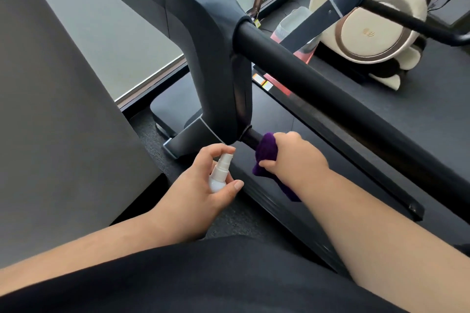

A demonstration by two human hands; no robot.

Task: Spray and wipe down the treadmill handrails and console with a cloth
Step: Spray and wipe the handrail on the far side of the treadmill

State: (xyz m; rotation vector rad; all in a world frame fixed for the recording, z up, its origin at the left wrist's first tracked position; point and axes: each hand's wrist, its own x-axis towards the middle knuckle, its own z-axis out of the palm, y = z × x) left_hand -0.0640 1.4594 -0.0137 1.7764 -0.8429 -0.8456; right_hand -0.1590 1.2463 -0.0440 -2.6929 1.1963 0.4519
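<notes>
A small white spray bottle [219, 172] sits in my left hand [201, 185], fingers curled round it and the forefinger near the nozzle top. My right hand [295, 159] grips a purple cloth [267, 152] wrapped around the near black handrail [251, 138], right where the rail meets the dark grey treadmill upright [208, 40]. A tail of the cloth hangs under my wrist. A thicker black handrail [330, 91] runs diagonally above, from the upright toward the lower right. The console is out of view.
The black treadmill deck [274, 109] and its side rail lie below the handrails. A grey wall panel [63, 99] fills the left. A cream and brown massage chair [368, 25] and another machine's black bar [412, 23] stand at the upper right.
</notes>
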